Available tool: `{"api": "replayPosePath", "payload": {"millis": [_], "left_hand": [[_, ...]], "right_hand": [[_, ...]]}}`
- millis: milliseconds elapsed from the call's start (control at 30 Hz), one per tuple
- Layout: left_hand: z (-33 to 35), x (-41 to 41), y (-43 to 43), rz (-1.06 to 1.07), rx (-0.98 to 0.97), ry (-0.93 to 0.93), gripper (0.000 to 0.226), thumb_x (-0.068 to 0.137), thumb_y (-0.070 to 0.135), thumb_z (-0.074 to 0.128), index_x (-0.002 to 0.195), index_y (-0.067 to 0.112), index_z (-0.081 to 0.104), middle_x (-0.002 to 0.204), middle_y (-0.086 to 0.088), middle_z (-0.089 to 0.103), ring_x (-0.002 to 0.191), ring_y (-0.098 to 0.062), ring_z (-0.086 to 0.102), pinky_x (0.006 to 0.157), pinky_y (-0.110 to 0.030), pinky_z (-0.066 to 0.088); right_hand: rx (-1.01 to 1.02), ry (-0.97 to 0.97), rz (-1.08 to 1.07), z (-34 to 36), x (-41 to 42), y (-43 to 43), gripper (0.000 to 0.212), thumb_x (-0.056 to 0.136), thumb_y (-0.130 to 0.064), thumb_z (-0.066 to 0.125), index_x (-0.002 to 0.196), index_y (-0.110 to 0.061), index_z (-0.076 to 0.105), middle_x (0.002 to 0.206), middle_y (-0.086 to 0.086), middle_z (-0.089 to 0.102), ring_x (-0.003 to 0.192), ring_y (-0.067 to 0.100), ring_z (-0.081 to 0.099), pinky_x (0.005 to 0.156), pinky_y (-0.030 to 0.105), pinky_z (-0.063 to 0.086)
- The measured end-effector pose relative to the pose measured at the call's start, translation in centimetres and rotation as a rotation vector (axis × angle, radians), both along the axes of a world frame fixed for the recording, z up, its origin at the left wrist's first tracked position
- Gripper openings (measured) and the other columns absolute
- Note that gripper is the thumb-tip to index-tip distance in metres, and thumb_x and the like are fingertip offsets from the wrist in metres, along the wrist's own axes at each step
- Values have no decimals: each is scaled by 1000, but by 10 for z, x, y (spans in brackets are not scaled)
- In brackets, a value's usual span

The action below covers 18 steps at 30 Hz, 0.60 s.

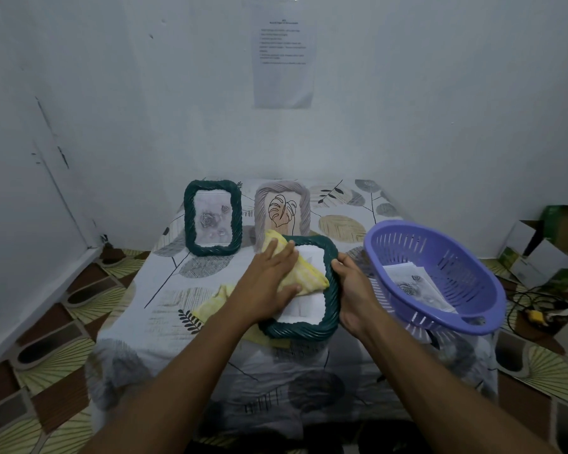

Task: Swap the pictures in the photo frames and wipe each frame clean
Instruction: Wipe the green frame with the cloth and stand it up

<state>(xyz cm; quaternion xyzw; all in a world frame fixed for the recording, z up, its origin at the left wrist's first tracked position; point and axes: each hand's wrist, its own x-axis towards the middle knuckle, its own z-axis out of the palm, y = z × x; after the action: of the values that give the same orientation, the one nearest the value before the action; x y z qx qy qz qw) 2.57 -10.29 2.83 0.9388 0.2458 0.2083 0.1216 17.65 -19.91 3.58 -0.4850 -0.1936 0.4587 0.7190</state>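
Over the table (164, 290), the flat left hand (269, 280) pressed cloth (305, 276) onto the near frame (295, 332) the right hand (358, 296) gripped; its rim grooves likely needed wiping too.

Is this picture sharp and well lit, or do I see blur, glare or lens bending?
Head view: dim, bluish light; the wide lens stretches the picture toward its edges; text on the wall sheet is too soft to read; the left hand, yellow cloth and held green frame look sharp, without glare.
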Motion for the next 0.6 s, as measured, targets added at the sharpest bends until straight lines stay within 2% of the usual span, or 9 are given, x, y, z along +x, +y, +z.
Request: {"api": "replayPosePath", "payload": {"millis": [67, 167, 233, 300, 367, 467, 600], "left_hand": [[-7, 4, -8, -24, 28, 42, 72, 91, 49, 47, 151, 20, 19, 157, 10, 1, 142, -9, -10, 118, -43, 2], [-22, 5, -19, 7, 29, -4, 76, 88, 54, 41, 151, 21, 13, 156, 13, -7, 144, -8, -13, 119, -38, -4], [-26, 7, -21, 89, 13, -78, 80, 89, 55, 47, 151, 18, 13, 158, 10, -5, 146, -9, -9, 118, -32, -6], [-24, 9, -18, 181, -23, -182, 79, 89, 50, 56, 150, 15, 22, 159, 5, 4, 147, -11, 1, 118, -29, -2], [-22, 12, -18, 192, -38, -198, 71, 89, 45, 58, 147, 13, 31, 159, 3, 9, 147, -13, 4, 120, -33, 4], [-27, 8, -25, 54, 11, -89, 64, 92, 49, 47, 146, 17, 34, 159, 5, 1, 147, -16, -6, 120, -42, 5], [-34, -12, -28, -93, 79, 29, 55, 91, 45, 32, 144, 34, 36, 159, 6, 0, 147, -26, -9, 117, -49, 0]], "right_hand": [[1, -22, 1, 1, 4, -1, 20, 101, -12, 40, 109, -9, 58, 99, 16, 69, 85, 30, 64, 80, 48, 50], [0, -20, 3, -4, 8, -5, 22, 102, -13, 40, 114, -9, 58, 105, 18, 69, 90, 32, 65, 86, 53, 50], [5, -5, 8, -8, 7, -9, 22, 102, -13, 40, 114, -10, 58, 105, 18, 68, 89, 32, 64, 84, 52, 49], [14, 26, 9, -11, 3, -11, 22, 102, -12, 40, 110, -11, 60, 104, 19, 68, 88, 32, 63, 83, 50, 49], [26, 53, 9, -12, 2, -11, 21, 101, -11, 40, 110, -10, 59, 104, 19, 68, 89, 32, 63, 83, 49, 49], [19, 58, 5, -12, 4, -9, 21, 101, -12, 41, 112, -11, 59, 106, 19, 68, 90, 33, 64, 83, 52, 51], [-4, 25, -34, -12, 11, -9, 20, 102, -14, 41, 107, -12, 60, 102, 16, 69, 91, 33, 63, 92, 60, 46]]}}
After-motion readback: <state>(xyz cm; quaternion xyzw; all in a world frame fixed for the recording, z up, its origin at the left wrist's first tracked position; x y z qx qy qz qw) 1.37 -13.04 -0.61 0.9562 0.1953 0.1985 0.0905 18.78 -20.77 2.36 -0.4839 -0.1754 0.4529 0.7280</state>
